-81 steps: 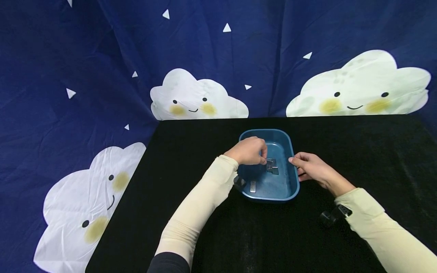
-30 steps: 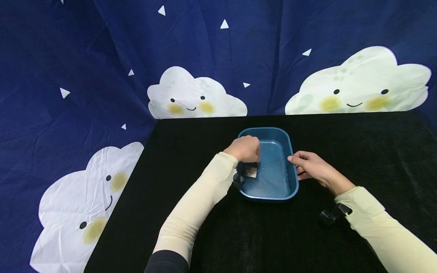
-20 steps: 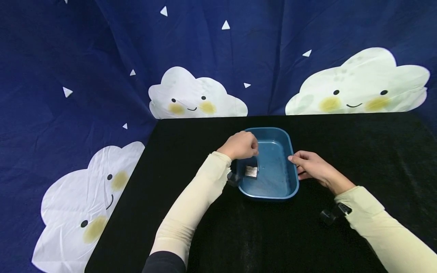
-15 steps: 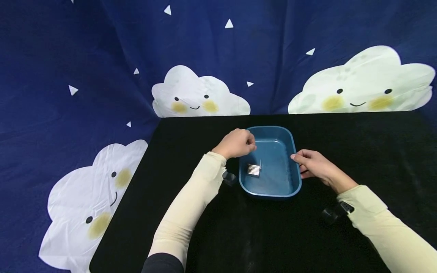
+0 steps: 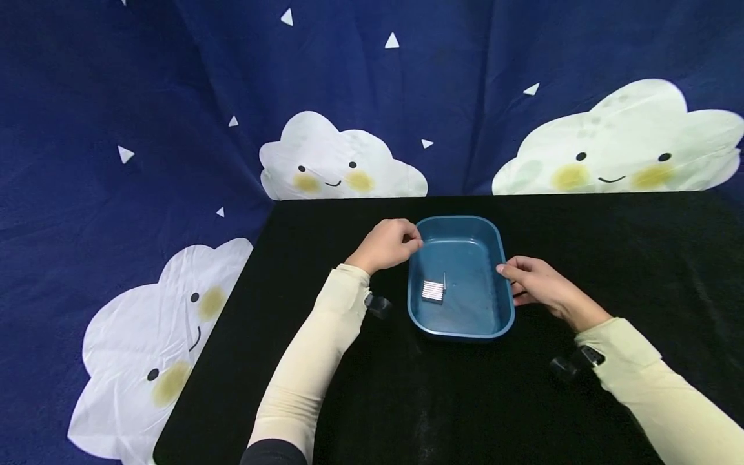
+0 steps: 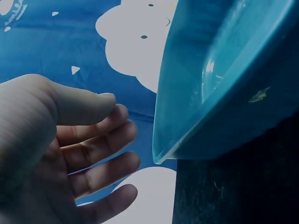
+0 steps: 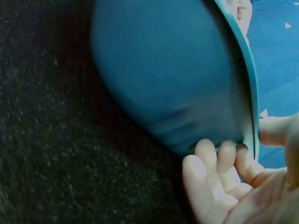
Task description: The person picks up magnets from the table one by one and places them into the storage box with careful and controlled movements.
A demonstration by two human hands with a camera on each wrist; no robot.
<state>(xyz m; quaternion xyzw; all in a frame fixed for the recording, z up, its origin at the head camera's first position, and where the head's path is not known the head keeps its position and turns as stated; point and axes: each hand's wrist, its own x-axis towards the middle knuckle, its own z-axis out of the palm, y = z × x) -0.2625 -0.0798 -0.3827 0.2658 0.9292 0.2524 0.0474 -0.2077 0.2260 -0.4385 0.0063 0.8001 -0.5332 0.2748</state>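
A blue plastic tub (image 5: 465, 323) sits on the black table. Inside, toward its left wall, several thin silvery metal strips (image 5: 433, 291) lie side by side in a neat block. A thin silvery pin-like piece (image 5: 444, 281) stands out along the block's right edge. My left hand (image 5: 389, 244) is at the tub's upper left rim, fingers loosely bent; in the left wrist view the hand (image 6: 70, 140) holds nothing and a gap separates it from the tub wall (image 6: 210, 126). My right hand (image 5: 537, 284) pinches the right rim, thumb inside and fingers (image 7: 226, 156) against the outer wall.
The black table (image 5: 552, 413) spreads around the tub and ends at a dark blue curtain (image 5: 453, 77) with printed white clouds. A small dark wrist camera (image 5: 378, 305) hangs below the left wrist, left of the tub.
My left hand was over the metal pieces inside the tub; it has drawn up and left to the rim. The pieces, earlier scattered, now lie lined up at left. The right hand kept its grip.
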